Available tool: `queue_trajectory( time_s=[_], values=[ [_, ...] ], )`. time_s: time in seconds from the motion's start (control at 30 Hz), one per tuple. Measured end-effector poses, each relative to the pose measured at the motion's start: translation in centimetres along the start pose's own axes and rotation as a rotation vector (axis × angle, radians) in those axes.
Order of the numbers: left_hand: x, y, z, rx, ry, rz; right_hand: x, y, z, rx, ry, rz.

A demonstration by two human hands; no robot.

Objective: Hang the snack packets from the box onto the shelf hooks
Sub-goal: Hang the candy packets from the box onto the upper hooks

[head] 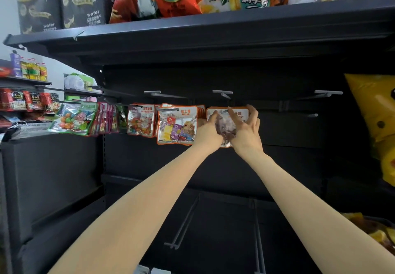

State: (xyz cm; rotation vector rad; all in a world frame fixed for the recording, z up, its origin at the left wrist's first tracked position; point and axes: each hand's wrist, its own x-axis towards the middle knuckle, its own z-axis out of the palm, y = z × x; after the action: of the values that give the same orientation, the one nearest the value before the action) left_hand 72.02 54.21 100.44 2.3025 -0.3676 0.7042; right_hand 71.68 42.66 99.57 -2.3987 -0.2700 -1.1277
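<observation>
Both arms reach up and forward into the dark shelf bay, and the two hands meet on one orange-edged snack packet [227, 122] held up at hook height. The left hand [210, 129] grasps the packet's left side, fingers curled over its front; the right hand [245, 124] grips the right side, with fingers [253, 111] bent over the top edge near the printed header. The packet's clear window, showing purplish contents, sits between the two palms, and its lower edge pokes out below the wrists. Whether its hang hole is already on a hook is hidden by the fingers. Just above the hands a grey shelf hook [223, 93] juts out, and another hook [327, 93] stands well off to the right of the right hand. Immediately left of the left hand hangs a matching orange packet marked SUGAR [176, 125], then further left a row of other hung packets [140, 119] ending in a green-edged one [73, 118]. Beyond the right hand, at the frame's edge, a big yellow bag [376, 111] leans in. Overhead, the upper shelf [213, 32] carries large snack bags.
</observation>
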Motion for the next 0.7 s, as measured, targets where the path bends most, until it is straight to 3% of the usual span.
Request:
queue_trajectory(
  time_s=[0.17, 0.23, 0.33, 0.5, 0.7],
  values=[
    [1.2, 0.1, 0.4, 0.042, -0.070, -0.047, 0.7, 0.6, 0.9, -0.121, -0.069, 0.059],
    [1.0, -0.1, 0.2, 0.128, -0.078, -0.010, 0.4, 0.5, 0.7, -0.110, -0.029, 0.067],
    [-0.1, 0.3, -0.7, 0.315, 0.037, 0.110, -0.6, -0.2, 0.3, -0.082, 0.123, -0.020],
    [-3.2, -0.8, -3.8, 0.401, 0.187, 0.290, -2.8, -3.4, 0.4, 0.160, 0.084, -0.126],
    [-9.1, -8.4, -10.0, 0.637, 0.240, 0.231, -6.2, -11.3, 3.5, 0.460, -0.070, -0.252]
  ],
)
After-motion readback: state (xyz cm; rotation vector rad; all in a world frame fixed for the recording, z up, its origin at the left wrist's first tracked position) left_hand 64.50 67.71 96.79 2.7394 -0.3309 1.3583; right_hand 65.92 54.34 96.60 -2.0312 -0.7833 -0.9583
